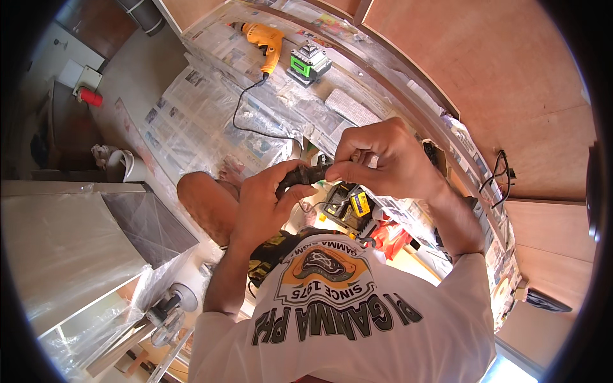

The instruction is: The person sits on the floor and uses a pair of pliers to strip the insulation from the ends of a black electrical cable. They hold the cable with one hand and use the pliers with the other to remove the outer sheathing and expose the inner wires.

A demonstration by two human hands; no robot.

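My left hand point(260, 195) is closed around a dark, roughly cylindrical piece point(302, 177), held in front of my chest. Its exact kind I cannot make out. At the right end of this piece, the thumb and curled fingers of my right hand point(391, 163) are pinched together, touching it. My fingers hide part of both ends. Beyond my hands, a black cord point(237, 121) runs from a yellow power drill point(264, 43) toward them, and its far end is lost near the piece.
A green and grey laser-level-like device point(309, 64) stands beside the drill on newspaper under plastic sheeting point(191, 115). Below my hands lie an open tool case point(341, 207), a yellow box point(359, 203) and red plastic point(391, 239). Wooden panels point(485, 83) rise at the right; a cabinet point(70, 249) stands left.
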